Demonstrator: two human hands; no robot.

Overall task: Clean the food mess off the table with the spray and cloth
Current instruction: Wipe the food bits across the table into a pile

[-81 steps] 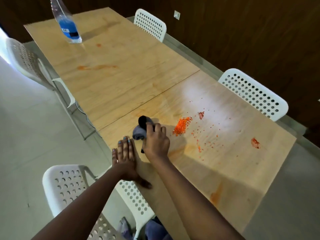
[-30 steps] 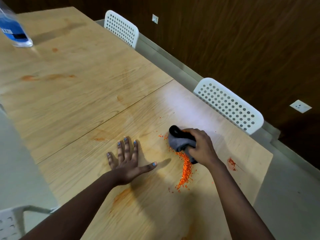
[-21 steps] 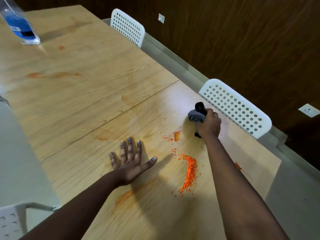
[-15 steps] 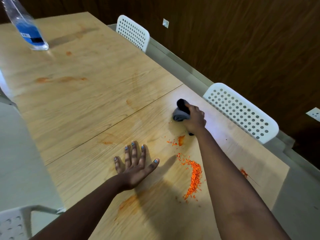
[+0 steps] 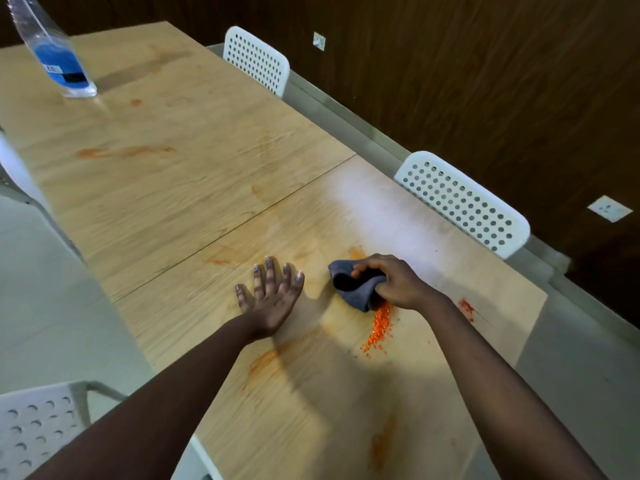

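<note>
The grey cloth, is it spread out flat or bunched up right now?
Bunched up. The grey cloth is wadded into a lump gripped by the right hand, pressed on the table beside the orange crumbs.

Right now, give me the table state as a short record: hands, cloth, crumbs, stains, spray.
left hand: flat on the table, fingers spread, holding nothing
right hand: grips the grey cloth, pressed to the tabletop
orange crumbs: gathered in a streak at the cloth's near edge, a few loose bits around it
stains: red smear right of the right wrist; orange smears on the far panel
spray bottle: standing at the far left end, untouched
</note>
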